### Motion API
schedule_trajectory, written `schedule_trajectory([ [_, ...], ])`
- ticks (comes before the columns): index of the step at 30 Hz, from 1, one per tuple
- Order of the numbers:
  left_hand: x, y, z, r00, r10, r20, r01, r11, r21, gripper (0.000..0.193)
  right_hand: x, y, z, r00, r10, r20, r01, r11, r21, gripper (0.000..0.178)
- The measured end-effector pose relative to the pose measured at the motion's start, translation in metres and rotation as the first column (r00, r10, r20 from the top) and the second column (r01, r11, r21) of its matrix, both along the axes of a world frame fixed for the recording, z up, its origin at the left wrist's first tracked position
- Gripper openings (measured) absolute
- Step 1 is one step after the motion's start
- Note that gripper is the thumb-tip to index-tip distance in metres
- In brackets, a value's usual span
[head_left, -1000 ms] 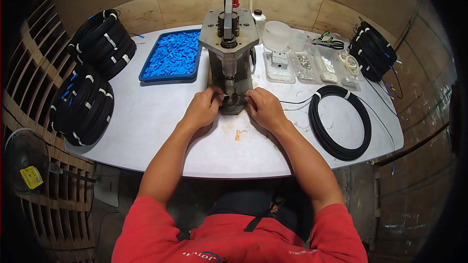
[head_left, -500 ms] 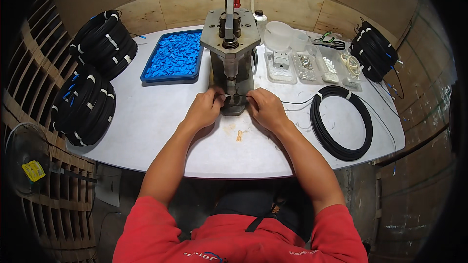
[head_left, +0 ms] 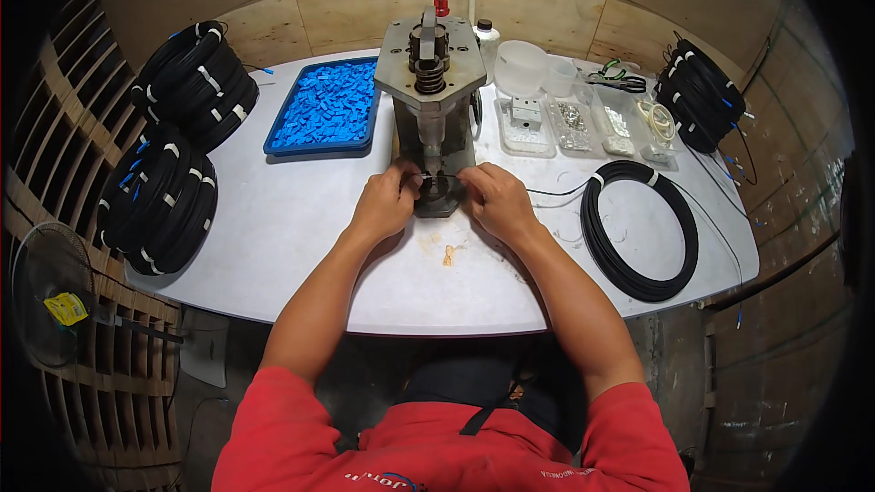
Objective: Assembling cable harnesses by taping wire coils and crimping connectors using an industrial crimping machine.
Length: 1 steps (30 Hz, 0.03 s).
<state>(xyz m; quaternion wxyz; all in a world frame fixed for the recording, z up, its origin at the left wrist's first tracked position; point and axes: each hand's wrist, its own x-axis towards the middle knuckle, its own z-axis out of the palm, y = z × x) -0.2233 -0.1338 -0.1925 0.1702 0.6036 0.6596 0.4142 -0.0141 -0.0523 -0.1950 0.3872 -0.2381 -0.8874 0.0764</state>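
A metal bench press (head_left: 434,109) stands at the middle of the table. Both hands are at its base, one on each side of the die under the ram. From the coil of black cable (head_left: 588,246) on the right, a thin black cable (head_left: 556,192) runs to my right hand (head_left: 495,193), whose fingers pinch it close to the die. My left hand (head_left: 386,201) is closed, thumb against fingers, at the left of the die. A small pale piece shows at its fingertips, seemingly the cable's end; its details are too small to tell.
A blue tray (head_left: 273,141) of small blue plastic pieces lies left of the press. Bundled black cable coils (head_left: 159,200) stand at the left, another bundle (head_left: 700,100) at the right. Clear boxes (head_left: 571,128) of small parts, tubs (head_left: 521,68) and green-handled scissors (head_left: 617,82) sit behind right.
The press ram has risen, its spring is longer, and the lever parts on top have shifted. My hands stay almost where they were, still at the die.
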Motion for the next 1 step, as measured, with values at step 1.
schedule_trajectory([
  [1, 0.0013, -0.0007, 0.0014, 1.0, 0.008, 0.007, -0.008, 1.0, -0.01, 0.022, -0.0004, 0.0009, -0.0013, 1.0, 0.001, -0.006, -0.001, 1.0, 0.01, 0.021],
])
